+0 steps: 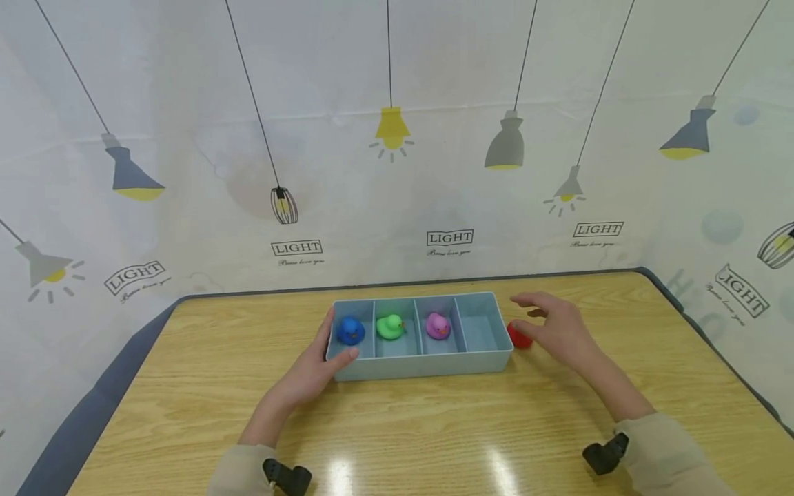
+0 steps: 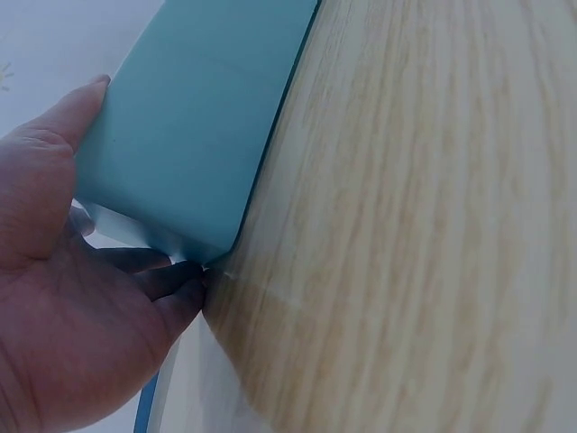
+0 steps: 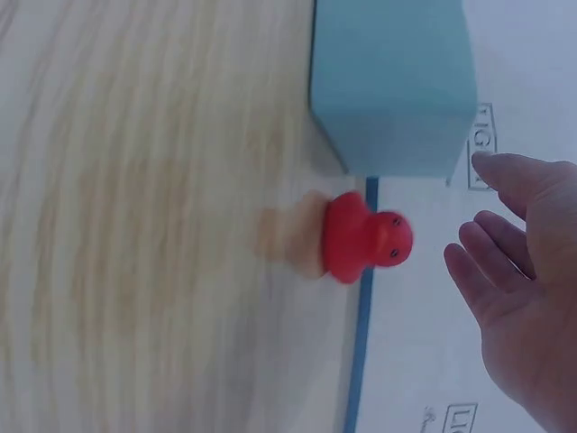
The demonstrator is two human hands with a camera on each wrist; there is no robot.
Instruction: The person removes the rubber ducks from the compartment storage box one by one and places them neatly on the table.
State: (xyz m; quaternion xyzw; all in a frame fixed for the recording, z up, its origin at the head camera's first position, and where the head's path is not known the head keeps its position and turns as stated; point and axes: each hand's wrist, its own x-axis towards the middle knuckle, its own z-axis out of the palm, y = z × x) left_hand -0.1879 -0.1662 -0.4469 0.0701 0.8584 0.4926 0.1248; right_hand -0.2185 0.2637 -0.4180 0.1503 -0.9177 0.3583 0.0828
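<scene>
A light blue box [image 1: 422, 367] with divided compartments lies lengthwise on the table. My left hand [image 1: 313, 368] grips its left end, thumb at the front rim and fingers around the end wall; the left wrist view shows this hand [image 2: 90, 325] against the box's corner. Inside, from the left, sit a blue duck [image 1: 351, 332], a green duck [image 1: 391, 327] and a pink duck [image 1: 438, 326]; the rightmost compartment holds nothing. Just outside the right end stands a red toy duck [image 3: 361, 236]. Near it my right hand [image 1: 555, 331] hovers with fingers spread, apart from the duck in the right wrist view.
The wood-grain table [image 1: 422, 427] extends around the box on all sides. Behind it hangs a pale backdrop [image 1: 372, 207] printed with lamps, with a dark blue edge along the table. A small black device [image 1: 604, 455] is on each sleeve.
</scene>
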